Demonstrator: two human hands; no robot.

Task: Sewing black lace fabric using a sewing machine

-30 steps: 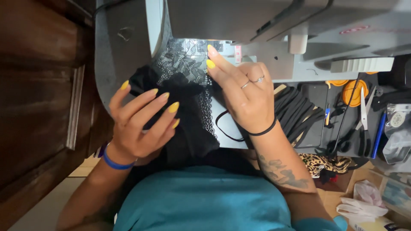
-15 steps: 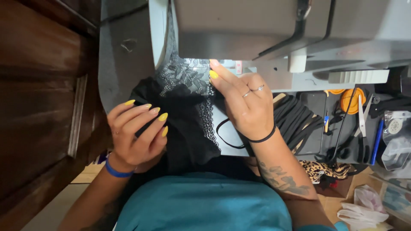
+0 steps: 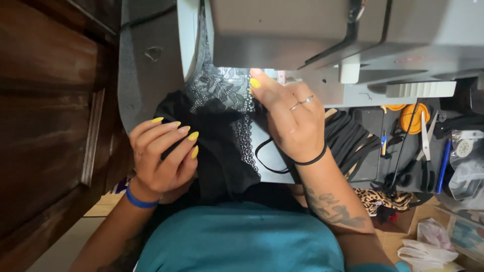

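A person's right hand (image 3: 287, 118) presses black lace (image 3: 222, 95) flat under the sewing machine (image 3: 302, 35), left hand (image 3: 164, 151) gripping the fabric's bunched edge. Much of the fabric lies unfed before the needle, so the seam looks only partly sewn

black lace fabric (image 3: 222, 100) is openwork cloth; sewing machine (image 3: 302, 30) smooth matt grey plastic; cabinet (image 3: 45, 100) glossy dark wood.

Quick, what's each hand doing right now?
Left hand: fingers curled, gripping the black fabric.
Right hand: open, fingers flat, pressing the lace by the sewing machine.
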